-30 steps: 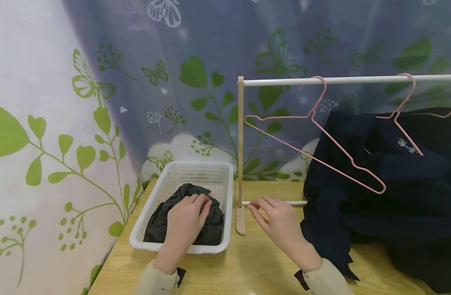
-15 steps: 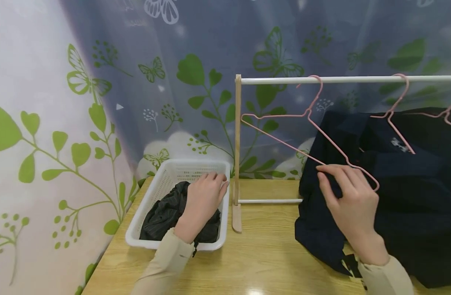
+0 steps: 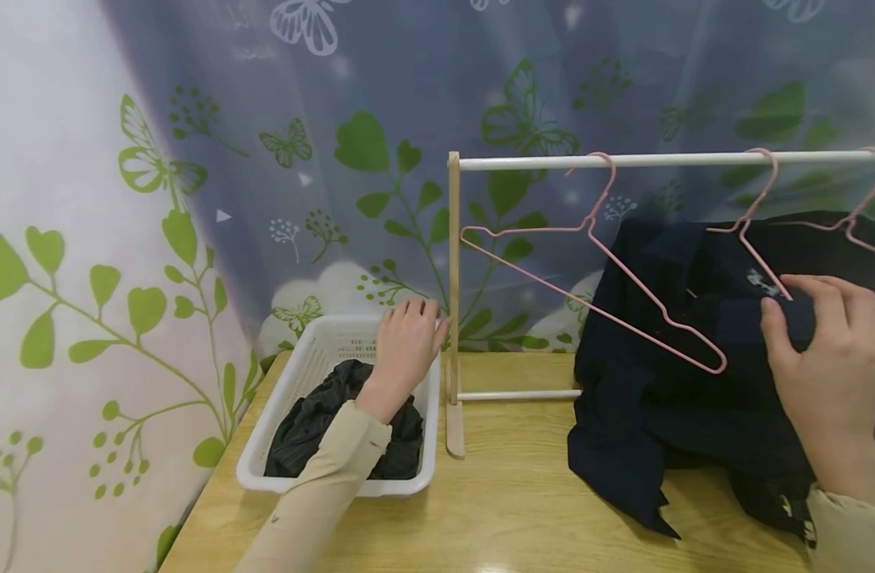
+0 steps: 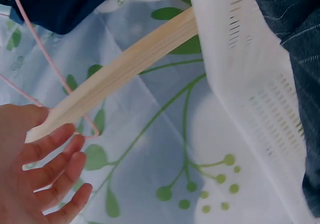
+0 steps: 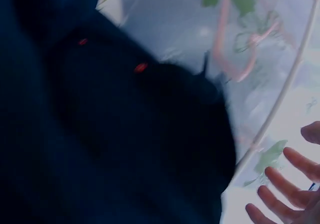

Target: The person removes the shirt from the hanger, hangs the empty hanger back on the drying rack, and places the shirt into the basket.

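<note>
My left hand [image 3: 405, 342] hovers over the right side of a white plastic basket [image 3: 247, 465], fingers loose and holding nothing. Close to it stands the wooden post [image 3: 455, 278] of a clothes rack; whether they touch I cannot tell. Dark pinstriped cloth [image 3: 297, 434] lies crumpled in the basket. At far right, my right hand [image 3: 834, 358] is in front of dark navy clothing [image 3: 624, 350], fingers spread and nothing held. Its fingertips are near the end of a pink hanger [image 3: 760, 259] at the garment's neckline. A bare pink hanger [image 3: 526, 273] hangs left of the clothes.
The rack's white top rail [image 3: 681, 160] runs to the right, with another pink hanger [image 3: 863, 199] farther along. A lower white bar [image 3: 519, 395] joins the post. All stands on a wooden table [image 3: 502, 493] before a patterned curtain [image 3: 409, 72].
My right hand has moved far right, from beside the post to the dark clothing. My left hand has shifted up and right, from over the cloth towards the post.
</note>
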### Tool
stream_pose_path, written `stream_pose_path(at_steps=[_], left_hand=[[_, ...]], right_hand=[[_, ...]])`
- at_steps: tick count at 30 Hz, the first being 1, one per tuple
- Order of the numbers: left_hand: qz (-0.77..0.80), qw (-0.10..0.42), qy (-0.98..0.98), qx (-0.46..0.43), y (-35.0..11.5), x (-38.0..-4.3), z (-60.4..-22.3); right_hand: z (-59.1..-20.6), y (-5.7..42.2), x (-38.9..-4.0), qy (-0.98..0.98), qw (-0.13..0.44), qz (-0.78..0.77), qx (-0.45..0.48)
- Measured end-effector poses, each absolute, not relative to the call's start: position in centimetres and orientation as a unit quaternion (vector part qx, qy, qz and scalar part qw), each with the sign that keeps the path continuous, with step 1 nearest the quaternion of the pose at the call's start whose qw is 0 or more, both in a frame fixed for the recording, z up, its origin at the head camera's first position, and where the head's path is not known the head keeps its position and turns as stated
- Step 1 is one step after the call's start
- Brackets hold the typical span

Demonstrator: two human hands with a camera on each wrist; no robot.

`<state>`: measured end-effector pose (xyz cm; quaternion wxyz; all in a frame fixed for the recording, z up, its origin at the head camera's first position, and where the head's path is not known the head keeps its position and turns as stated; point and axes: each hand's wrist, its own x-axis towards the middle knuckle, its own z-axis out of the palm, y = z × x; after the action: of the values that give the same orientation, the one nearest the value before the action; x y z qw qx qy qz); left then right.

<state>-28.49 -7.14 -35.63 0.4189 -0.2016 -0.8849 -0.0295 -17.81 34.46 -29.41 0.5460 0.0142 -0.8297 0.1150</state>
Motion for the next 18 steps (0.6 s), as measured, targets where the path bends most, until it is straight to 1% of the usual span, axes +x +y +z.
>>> stream_pose_path(at_steps=[2, 5, 9, 13, 18], left_hand=[[-0.040, 0.420, -0.885, -0.198, -7.0, -29.2, -35.9], [-0.044, 0.427, -0.882, -0.195, -6.8, -30.1, -36.3], [-0.038, 0.435, -0.877, -0.199, -6.4, -30.9, -36.5], [-0.028, 0.448, -0.870, -0.204, -5.8, -31.4, -36.5], [-0.020, 0.455, -0.865, -0.210, -5.4, -31.9, -36.6]], right_hand=[[-29.9, 35.6, -17.8, -0.847, 0.519, 0.115, -0.016], [-30.7, 36.7, -17.9, -0.880, 0.455, 0.114, -0.079], [-31.4, 37.8, -18.4, -0.904, 0.388, 0.110, -0.144], [-31.8, 38.7, -18.7, -0.909, 0.383, 0.094, -0.137], [-31.9, 39.1, -18.9, -0.909, 0.397, 0.062, -0.110]])
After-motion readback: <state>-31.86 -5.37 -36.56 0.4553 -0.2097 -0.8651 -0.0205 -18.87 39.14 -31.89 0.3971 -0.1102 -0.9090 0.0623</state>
